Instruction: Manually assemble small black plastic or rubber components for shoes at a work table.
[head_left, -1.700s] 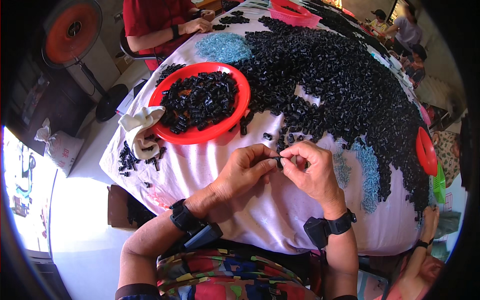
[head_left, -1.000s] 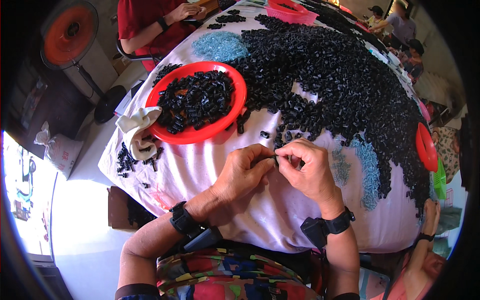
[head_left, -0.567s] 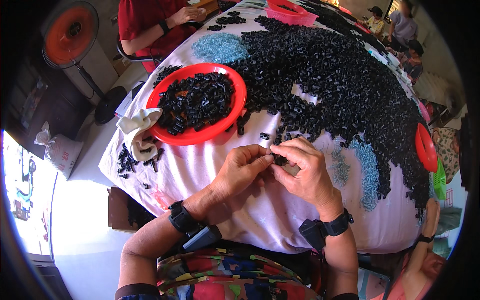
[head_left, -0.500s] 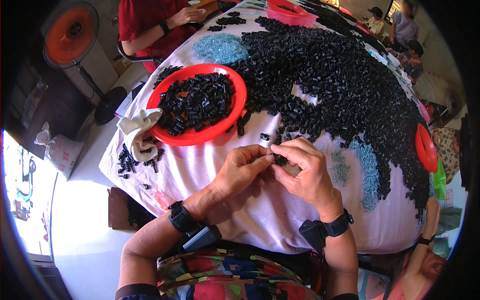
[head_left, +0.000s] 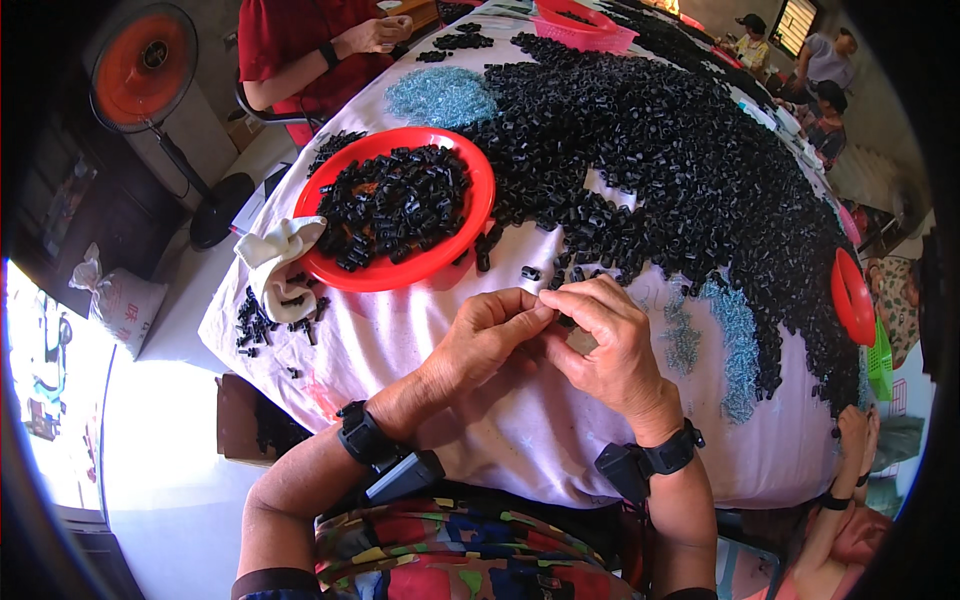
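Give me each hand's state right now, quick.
Left hand: closed in a pinch; any held piece is hidden.
Right hand: curled, fingertips up against the left's; whether it holds anything cannot be told.

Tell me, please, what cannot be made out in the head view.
Head view: anything between the left hand and right hand, mostly hidden by their grip.
Head view: floor of the red basin, mostly under black parts.
Head view: head of upper-left person, cut off by the top edge.
Head view: bluish pieces, individually too small.
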